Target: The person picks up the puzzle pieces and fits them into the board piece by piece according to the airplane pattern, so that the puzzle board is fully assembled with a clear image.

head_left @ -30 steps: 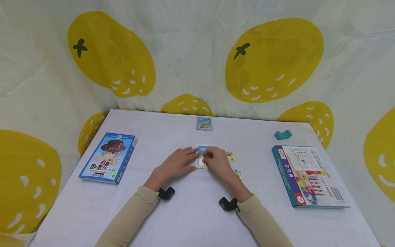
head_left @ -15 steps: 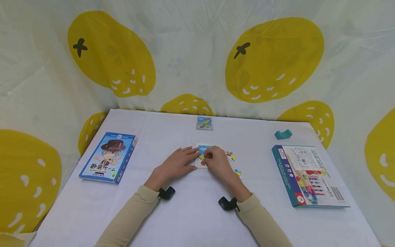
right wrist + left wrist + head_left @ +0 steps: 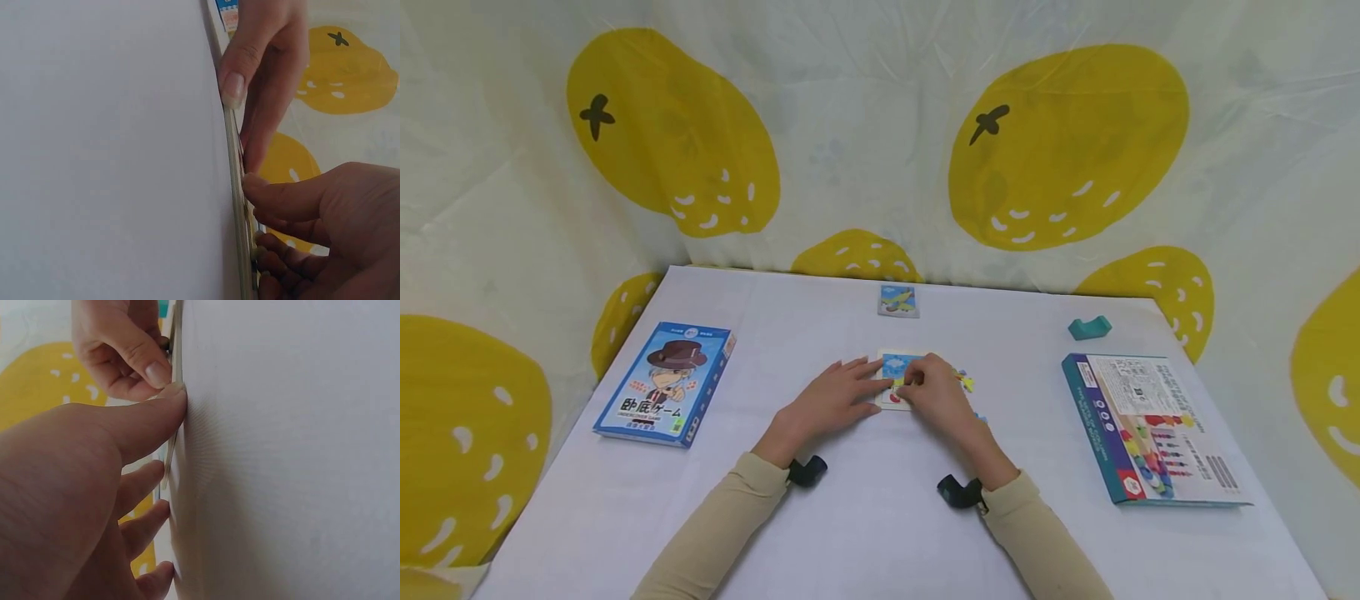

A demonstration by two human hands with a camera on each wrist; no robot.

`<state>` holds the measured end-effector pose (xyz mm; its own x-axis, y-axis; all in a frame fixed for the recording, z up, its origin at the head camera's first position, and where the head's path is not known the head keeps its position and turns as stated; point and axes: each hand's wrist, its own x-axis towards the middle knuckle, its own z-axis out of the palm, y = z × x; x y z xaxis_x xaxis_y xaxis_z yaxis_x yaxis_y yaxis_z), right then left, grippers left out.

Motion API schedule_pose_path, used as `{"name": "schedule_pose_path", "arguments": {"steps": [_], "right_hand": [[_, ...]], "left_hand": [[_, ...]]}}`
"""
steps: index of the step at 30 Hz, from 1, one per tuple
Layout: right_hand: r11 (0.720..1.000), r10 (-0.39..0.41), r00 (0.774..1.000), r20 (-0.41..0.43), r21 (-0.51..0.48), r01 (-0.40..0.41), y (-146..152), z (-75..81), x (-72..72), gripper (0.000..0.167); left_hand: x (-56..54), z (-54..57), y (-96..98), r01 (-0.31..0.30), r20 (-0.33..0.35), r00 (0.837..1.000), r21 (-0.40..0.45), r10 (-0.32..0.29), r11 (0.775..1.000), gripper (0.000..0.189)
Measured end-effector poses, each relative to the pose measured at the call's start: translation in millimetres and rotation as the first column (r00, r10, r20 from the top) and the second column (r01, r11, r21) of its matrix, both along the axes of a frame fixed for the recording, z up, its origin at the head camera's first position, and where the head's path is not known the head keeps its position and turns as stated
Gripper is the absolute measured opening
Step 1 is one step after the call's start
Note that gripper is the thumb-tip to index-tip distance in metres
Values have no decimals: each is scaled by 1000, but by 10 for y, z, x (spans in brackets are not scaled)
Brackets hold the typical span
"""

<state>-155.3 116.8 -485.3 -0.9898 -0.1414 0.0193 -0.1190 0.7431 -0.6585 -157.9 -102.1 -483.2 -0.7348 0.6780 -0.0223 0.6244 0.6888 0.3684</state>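
Observation:
A small puzzle board [image 3: 891, 364] with a blue-sky picture lies flat at mid-table in the head view. From its left side, my left hand [image 3: 835, 398] steadies it, fingertips over the edge; the left wrist view has its thumb [image 3: 150, 422] against the board's near edge. My right hand [image 3: 942, 402] is bent over the board's right half, thumb and index finger pinching a small puzzle piece at its surface. Most of that piece is hidden by the fingers. In the right wrist view the right thumb tip [image 3: 255, 181] is right at the board.
Loose yellow and blue puzzle pieces [image 3: 966, 382] lie right of the board, partly behind the right hand. An airplane picture card [image 3: 898, 301] is at the back. A blue game box [image 3: 662, 383] lies left, a toy box [image 3: 1150, 442] right, and a teal curved block [image 3: 1089, 327] behind it.
A white gap on the board near the right fingertips now shows coloured picture. The right hand has shifted slightly rightward; the left hand has stayed on the board's left edge.

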Motion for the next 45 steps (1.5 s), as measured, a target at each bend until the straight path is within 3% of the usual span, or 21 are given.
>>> {"name": "schedule_pose_path", "arguments": {"steps": [10,18,27,36,45], "right_hand": [[997,-1,1000,-6,-82,0,299,51,-52,7],[994,-94,995,23,-50,95,601,103,-85,8],[992,-127,986,109,-8,129,879,142,-110,18],[993,-101,982,162,79,89,880,141,-91,42],[988,-109,985,136,123,93,812,127,-57,36]], "left_hand": [[-9,-35,10,-21,0,1000,-36,21,999,50],[13,-20,24,-14,2,1000,-33,14,999,51],[21,-9,38,-18,10,1000,-21,18,1000,50],[37,-7,19,14,-15,1000,8,-14,1000,50],[33,-2,18,23,-20,1000,-7,-23,1000,47]]}}
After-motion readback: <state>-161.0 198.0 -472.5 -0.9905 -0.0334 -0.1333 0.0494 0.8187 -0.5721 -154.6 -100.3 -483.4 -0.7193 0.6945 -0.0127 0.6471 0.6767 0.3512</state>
